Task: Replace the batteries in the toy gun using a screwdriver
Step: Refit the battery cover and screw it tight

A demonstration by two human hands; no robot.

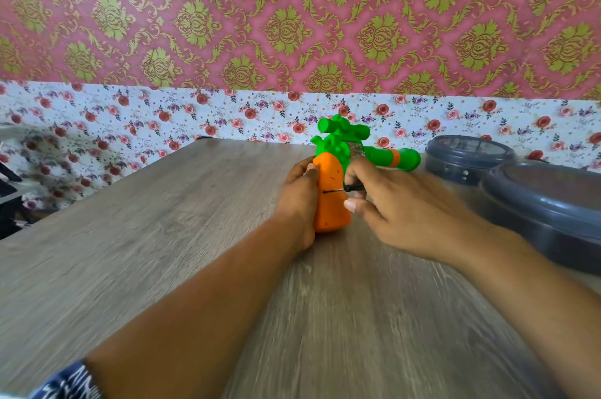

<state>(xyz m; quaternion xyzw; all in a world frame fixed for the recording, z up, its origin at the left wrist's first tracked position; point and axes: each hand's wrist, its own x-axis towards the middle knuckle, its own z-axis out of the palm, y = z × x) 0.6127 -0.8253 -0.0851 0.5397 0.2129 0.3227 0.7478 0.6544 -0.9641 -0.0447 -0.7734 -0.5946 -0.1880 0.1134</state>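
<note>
The toy gun (335, 203) stands on its orange carrot-shaped grip on the wooden table (162, 252), with a green body and a green barrel pointing right. My left hand (297, 203) grips the orange grip from the left side. My right hand (393, 210) pinches a small black screwdriver (344, 189) between thumb and fingers. Its thin tip lies level and touches the face of the orange grip. The screwdriver's handle is mostly hidden by my fingers.
Two dark grey round containers with lids stand at the right, one (468, 154) by the wall and a larger one (546, 206) nearer me. A floral wall strip runs behind the table. Dark objects (9, 200) sit past the table's left edge.
</note>
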